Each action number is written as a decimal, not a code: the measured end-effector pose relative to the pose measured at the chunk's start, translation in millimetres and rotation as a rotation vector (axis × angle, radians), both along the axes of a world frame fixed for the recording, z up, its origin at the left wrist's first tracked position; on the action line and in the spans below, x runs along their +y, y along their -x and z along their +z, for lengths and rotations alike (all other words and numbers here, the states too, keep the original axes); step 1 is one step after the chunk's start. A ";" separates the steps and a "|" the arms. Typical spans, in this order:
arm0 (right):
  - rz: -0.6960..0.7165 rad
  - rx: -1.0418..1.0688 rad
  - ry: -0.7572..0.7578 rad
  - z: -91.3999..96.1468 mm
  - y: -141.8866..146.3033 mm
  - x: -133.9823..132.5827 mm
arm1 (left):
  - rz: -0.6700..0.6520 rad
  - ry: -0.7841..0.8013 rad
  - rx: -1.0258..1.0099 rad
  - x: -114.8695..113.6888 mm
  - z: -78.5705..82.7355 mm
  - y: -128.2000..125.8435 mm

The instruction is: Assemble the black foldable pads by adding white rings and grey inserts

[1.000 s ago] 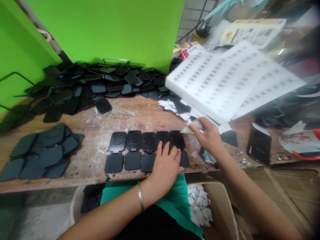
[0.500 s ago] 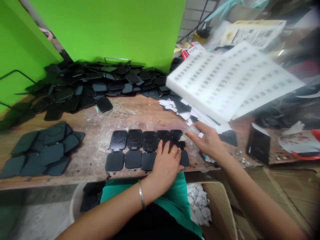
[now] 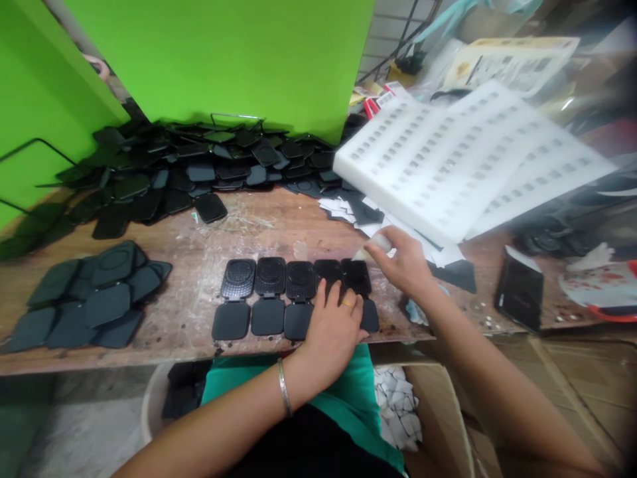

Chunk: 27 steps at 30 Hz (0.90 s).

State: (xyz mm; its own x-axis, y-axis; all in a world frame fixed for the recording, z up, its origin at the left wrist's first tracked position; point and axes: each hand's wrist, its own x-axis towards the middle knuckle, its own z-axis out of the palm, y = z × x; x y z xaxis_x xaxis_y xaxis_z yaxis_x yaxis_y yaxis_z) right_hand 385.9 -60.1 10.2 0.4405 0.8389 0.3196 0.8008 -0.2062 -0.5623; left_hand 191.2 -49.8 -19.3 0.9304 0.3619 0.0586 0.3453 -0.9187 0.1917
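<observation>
Wooden table (image 3: 259, 222): five open black cases (image 3: 237, 279); left hand (image 3: 333, 322) spread over some, grip unclenched. Right hand (image 3: 401, 262) grasps white bottle (image 3: 380, 243) at rightmost case (image 3: 357, 277); we judge dispensing, next needing steady aim.

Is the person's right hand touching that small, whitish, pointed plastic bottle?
Touching. The head view shows the right hand gripping the bottle, whose pointed tip sticks out.

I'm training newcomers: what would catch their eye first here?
Probably the green board at upper left, behind heaped black plates, then the white slabs at upper right. Front and centre, the left hand rests on open black cases; the right hand holds what seems a pale bottle.
</observation>
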 end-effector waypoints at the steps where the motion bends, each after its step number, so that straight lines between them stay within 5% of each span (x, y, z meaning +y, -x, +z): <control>1: -0.019 0.009 0.005 0.0 -3.3 -2.8 | -0.002 0.001 0.001 0.2 0.1 0.2; 7: -0.197 0.187 0.042 -3.1 -19.7 -29.6 | -0.001 0.011 0.006 -0.5 4.2 -0.8; 11: -0.329 0.559 -0.085 -9.8 -22.9 -36.9 | 0.030 0.033 -0.022 -1.1 11.5 0.0; 15: -0.298 0.851 -0.165 -12.0 -11.2 -30.1 | 0.084 0.022 -0.081 6.7 17.3 11.8; 27: -0.122 0.446 -0.018 -13.0 29.3 12.8 | 0.213 -0.011 0.003 25.8 10.7 44.4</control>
